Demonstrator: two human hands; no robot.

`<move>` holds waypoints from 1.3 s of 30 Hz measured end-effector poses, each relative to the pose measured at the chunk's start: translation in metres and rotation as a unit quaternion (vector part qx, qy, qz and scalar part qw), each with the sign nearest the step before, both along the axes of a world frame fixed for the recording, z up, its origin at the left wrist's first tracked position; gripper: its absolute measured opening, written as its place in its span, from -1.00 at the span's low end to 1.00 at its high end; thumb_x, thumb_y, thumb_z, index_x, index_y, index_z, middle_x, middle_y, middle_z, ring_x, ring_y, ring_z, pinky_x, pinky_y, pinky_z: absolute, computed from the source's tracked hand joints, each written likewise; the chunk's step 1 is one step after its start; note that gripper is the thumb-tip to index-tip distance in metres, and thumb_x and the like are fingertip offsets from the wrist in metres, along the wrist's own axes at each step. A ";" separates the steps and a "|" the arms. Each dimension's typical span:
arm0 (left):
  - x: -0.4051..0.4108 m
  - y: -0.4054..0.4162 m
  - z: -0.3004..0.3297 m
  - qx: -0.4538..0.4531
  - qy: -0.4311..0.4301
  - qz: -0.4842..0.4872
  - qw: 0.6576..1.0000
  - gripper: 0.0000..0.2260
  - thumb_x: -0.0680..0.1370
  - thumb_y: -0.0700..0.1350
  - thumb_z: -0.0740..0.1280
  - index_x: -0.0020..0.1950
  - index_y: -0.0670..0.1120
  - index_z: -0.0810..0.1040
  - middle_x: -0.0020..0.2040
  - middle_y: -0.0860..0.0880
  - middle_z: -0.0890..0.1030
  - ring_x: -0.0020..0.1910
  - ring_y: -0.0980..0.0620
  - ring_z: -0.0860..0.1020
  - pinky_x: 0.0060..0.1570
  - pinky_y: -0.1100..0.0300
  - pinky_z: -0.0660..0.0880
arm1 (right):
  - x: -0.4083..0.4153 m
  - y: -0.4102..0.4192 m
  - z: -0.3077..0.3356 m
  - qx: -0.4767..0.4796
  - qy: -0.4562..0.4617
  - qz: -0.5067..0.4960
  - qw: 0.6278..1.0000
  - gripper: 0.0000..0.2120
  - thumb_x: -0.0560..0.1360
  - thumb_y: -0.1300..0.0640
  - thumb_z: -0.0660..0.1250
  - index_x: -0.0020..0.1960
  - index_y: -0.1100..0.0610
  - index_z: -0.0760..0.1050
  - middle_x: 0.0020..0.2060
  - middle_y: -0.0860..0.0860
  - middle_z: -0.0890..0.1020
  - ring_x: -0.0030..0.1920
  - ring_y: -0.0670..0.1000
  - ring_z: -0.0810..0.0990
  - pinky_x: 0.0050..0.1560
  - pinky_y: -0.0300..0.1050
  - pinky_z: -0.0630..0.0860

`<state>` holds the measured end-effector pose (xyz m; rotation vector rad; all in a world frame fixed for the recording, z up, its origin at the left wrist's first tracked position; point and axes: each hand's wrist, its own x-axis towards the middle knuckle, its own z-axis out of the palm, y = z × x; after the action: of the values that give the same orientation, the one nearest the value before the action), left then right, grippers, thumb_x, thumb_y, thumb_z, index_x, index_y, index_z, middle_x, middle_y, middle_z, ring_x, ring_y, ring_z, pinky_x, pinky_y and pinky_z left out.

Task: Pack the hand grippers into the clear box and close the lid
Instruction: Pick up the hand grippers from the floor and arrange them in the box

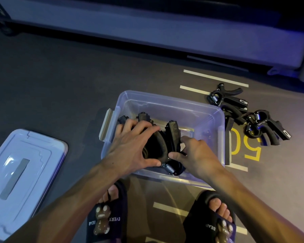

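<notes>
The clear box (167, 104) stands open on the floor in front of me. Several black hand grippers (173, 135) stand packed in its left half. My left hand (133, 146) lies over the leftmost ones, fingers spread across their tops and thumb wrapped round the near side. My right hand (195, 151) is inside the box and pinches the near end of the rightmost hand gripper between thumb and fingers. A pile of loose hand grippers (249, 113) lies on the floor right of the box. The lid (25, 174) lies flat at the lower left.
My two feet in black slippers (109, 213) stand just behind the box. White and yellow floor markings (253, 151) run under and right of the box. A long pale low ledge (147, 30) crosses the far side.
</notes>
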<state>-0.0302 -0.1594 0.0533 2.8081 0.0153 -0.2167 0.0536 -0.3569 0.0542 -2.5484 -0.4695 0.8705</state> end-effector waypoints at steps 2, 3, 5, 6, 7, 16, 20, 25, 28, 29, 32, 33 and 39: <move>0.000 0.000 0.001 0.002 0.002 -0.003 1.000 -0.10 0.33 0.45 0.42 0.58 0.18 0.20 0.45 0.16 0.30 0.36 0.02 0.22 0.30 0.05 0.25 | -0.004 0.003 0.000 -0.023 -0.012 0.003 1.000 -0.58 0.51 -0.14 0.40 0.19 0.14 0.49 -0.05 0.16 0.67 0.00 0.20 0.64 -0.16 -0.08 0.48; 0.001 0.000 0.001 0.003 0.001 -0.004 1.000 -0.10 0.33 0.44 0.42 0.58 0.18 0.20 0.46 0.15 0.30 0.36 0.02 0.22 0.30 0.06 0.24 | -0.006 0.005 0.001 -0.034 -0.017 0.005 0.999 -0.59 0.53 -0.14 0.38 0.18 0.15 0.48 -0.04 0.18 0.66 0.01 0.22 0.63 -0.19 -0.10 0.42; 0.003 0.000 0.002 0.013 0.003 -0.010 1.000 -0.09 0.34 0.44 0.42 0.59 0.17 0.18 0.47 0.16 0.29 0.36 0.02 0.22 0.30 0.06 0.24 | -0.007 0.007 0.005 -0.051 -0.023 0.008 0.998 -0.59 0.54 -0.15 0.35 0.16 0.17 0.48 -0.02 0.21 0.63 0.02 0.25 0.62 -0.20 -0.12 0.36; 0.004 0.001 0.002 0.020 0.004 -0.012 1.000 -0.09 0.34 0.44 0.41 0.59 0.17 0.18 0.47 0.16 0.29 0.36 0.02 0.23 0.30 0.06 0.24 | -0.007 0.008 0.007 -0.060 -0.023 0.011 0.998 -0.58 0.55 -0.16 0.33 0.15 0.19 0.49 -0.01 0.22 0.63 0.02 0.25 0.62 -0.20 -0.13 0.36; 0.004 0.001 0.002 0.026 0.004 -0.014 1.000 -0.09 0.33 0.45 0.41 0.59 0.17 0.19 0.47 0.16 0.30 0.36 0.01 0.24 0.30 0.05 0.25 | -0.008 0.008 0.009 -0.069 -0.021 0.016 0.997 -0.58 0.55 -0.16 0.33 0.14 0.20 0.51 -0.01 0.22 0.63 0.02 0.25 0.62 -0.20 -0.13 0.37; 0.005 0.002 0.002 0.046 0.001 -0.020 0.999 -0.09 0.31 0.46 0.41 0.57 0.16 0.24 0.46 0.14 0.35 0.32 -0.01 0.29 0.25 0.02 0.29 | -0.005 0.009 0.011 -0.090 -0.005 0.030 0.995 -0.56 0.52 -0.18 0.37 0.13 0.18 0.53 0.01 0.19 0.62 0.03 0.23 0.62 -0.15 -0.09 0.44; 0.005 0.002 0.002 0.040 0.002 -0.017 0.999 -0.10 0.30 0.45 0.42 0.56 0.17 0.24 0.45 0.16 0.35 0.32 0.00 0.29 0.25 0.03 0.30 | -0.008 0.007 0.009 -0.085 -0.025 0.039 0.995 -0.56 0.52 -0.20 0.36 0.14 0.16 0.52 -0.01 0.19 0.63 0.03 0.24 0.62 -0.16 -0.07 0.46; 0.006 0.003 0.003 0.040 0.001 -0.030 0.999 -0.08 0.30 0.46 0.42 0.56 0.18 0.22 0.48 0.13 0.29 0.35 -0.01 0.27 0.28 0.03 0.28 | -0.007 0.000 0.007 -0.067 -0.044 0.042 0.996 -0.54 0.47 -0.26 0.36 0.10 0.12 0.53 -0.06 0.16 0.63 0.00 0.24 0.62 -0.16 -0.06 0.47; 0.011 0.003 0.004 0.041 -0.005 -0.039 0.998 -0.08 0.27 0.50 0.40 0.54 0.16 0.25 0.48 0.09 0.27 0.36 -0.04 0.27 0.30 -0.02 0.30 | -0.004 -0.002 0.004 -0.063 -0.039 0.038 0.997 -0.50 0.42 -0.32 0.38 0.09 0.07 0.55 -0.07 0.12 0.65 0.00 0.21 0.62 -0.11 -0.03 0.55; 0.013 0.002 0.005 0.034 -0.012 -0.041 0.999 -0.10 0.28 0.51 0.39 0.53 0.17 0.26 0.47 0.09 0.28 0.36 -0.03 0.27 0.29 -0.03 0.31 | -0.003 -0.003 0.003 -0.062 -0.039 0.039 0.997 -0.49 0.41 -0.34 0.38 0.09 0.05 0.55 -0.07 0.11 0.65 -0.01 0.20 0.62 -0.09 -0.02 0.57; 0.020 -0.004 0.005 0.021 -0.040 -0.056 0.997 -0.22 0.35 0.46 0.37 0.49 0.15 0.35 0.44 0.11 0.35 0.33 -0.02 0.28 0.24 -0.02 0.28 | -0.001 -0.007 0.003 -0.061 -0.048 0.047 0.996 -0.50 0.39 -0.40 0.35 -0.03 0.04 0.54 -0.18 0.08 0.63 -0.10 0.18 0.62 -0.20 -0.05 0.52; 0.023 -0.006 0.004 0.021 -0.049 -0.061 0.997 -0.27 0.38 0.43 0.35 0.47 0.13 0.40 0.42 0.13 0.40 0.31 -0.02 0.29 0.21 -0.02 0.27 | -0.002 -0.008 0.003 -0.063 -0.053 0.052 0.995 -0.51 0.40 -0.41 0.33 -0.09 0.04 0.50 -0.22 0.08 0.61 -0.14 0.18 0.62 -0.24 -0.06 0.50; 0.038 -0.010 -0.006 0.018 -0.060 -0.104 0.993 -0.52 0.51 0.32 0.12 0.14 0.09 0.66 0.16 0.17 0.62 0.25 -0.06 0.38 0.19 -0.05 0.26 | -0.007 -0.007 0.009 -0.082 -0.082 0.091 0.989 -0.50 0.52 -0.36 0.19 0.09 0.06 0.48 -0.10 0.13 0.64 -0.03 0.22 0.64 -0.17 -0.02 0.50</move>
<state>0.0081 -0.1693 0.0477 2.8531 -0.3039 -0.0966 0.0468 -0.3644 0.0634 -2.7749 -0.7167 0.7931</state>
